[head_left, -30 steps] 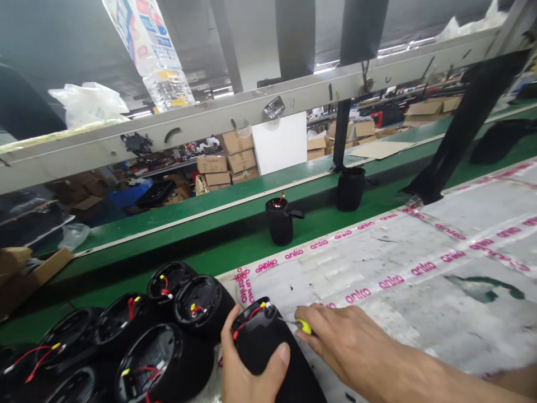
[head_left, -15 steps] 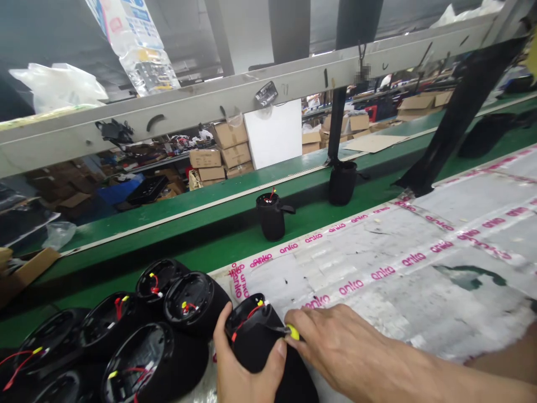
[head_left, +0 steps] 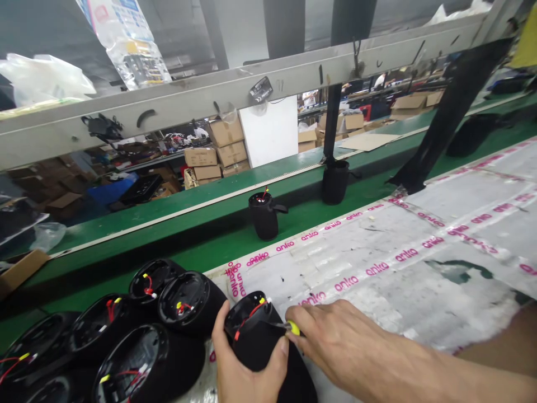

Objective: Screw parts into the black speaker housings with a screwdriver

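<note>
My left hand (head_left: 251, 358) is wrapped round a black fabric-covered speaker housing (head_left: 260, 342), thumb on the near side and fingers on the left. The housing leans with its open end up and away from me; red wires with a yellow tip lie across that opening. In my right hand (head_left: 335, 341) is a small tool with a yellow handle (head_left: 293, 328). Its thin metal shaft reaches left to the housing's rim; the tip is hard to make out against the black. My right fingers are closed on the handle, close to my left thumb.
Several similar open housings (head_left: 184, 302) with red wires stand at the left. Two more, one nearer (head_left: 264, 215) and one farther (head_left: 335, 182), stand on the green conveyor belt (head_left: 210, 246). A metal shelf rail (head_left: 201, 92) with a plastic bottle (head_left: 134, 56) on it crosses above.
The view has shifted slightly, so the surroundings sit a little farther left. Both hands keep their hold, and the tool stays at the housing's rim.
</note>
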Demonstrator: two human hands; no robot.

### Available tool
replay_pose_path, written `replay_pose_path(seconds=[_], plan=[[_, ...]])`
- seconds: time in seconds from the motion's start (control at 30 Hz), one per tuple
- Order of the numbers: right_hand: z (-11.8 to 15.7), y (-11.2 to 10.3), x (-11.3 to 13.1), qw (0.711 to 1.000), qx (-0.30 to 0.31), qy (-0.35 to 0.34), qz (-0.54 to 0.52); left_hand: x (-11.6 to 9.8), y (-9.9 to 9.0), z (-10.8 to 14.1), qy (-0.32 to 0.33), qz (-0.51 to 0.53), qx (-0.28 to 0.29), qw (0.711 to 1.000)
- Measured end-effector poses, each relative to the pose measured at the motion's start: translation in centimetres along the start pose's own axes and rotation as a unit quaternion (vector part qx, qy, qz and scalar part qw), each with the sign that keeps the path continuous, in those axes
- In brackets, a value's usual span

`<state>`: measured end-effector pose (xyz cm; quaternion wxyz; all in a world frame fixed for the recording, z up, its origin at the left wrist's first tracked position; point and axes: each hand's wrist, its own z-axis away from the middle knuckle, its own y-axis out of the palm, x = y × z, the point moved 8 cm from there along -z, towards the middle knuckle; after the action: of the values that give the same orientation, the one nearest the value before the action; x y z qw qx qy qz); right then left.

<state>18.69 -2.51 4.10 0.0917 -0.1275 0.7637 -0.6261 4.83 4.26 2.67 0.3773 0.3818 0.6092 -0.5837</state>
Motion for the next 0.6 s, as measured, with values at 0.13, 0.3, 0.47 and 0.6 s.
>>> replay_pose_path(seconds=[0.13, 0.3, 0.47, 0.6], plan=[[0.0, -0.4, 0.5, 0.999, -0.008, -0.032, 0.041, -0.2, 0.2, 0.1, -0.004, -0.008, 0.010, 1.000], [0.4, -0.4, 0.0, 0.998, -0.046, -0.010, 0.036, -0.2, 0.3, 0.0, -0.002, -0.002, 0.012, 1.000], [0.3, -1.0, 0.0, 0.998, -0.023, -0.011, 0.062, 0.0, 0.3, -0.1, -0.002, -0.013, 0.013, 1.000], [0.4, -1.9, 0.3, 0.997, -0.024, -0.035, 0.066, -0.1, 0.4, -0.1, 0.001, -0.027, 0.004, 1.000]])
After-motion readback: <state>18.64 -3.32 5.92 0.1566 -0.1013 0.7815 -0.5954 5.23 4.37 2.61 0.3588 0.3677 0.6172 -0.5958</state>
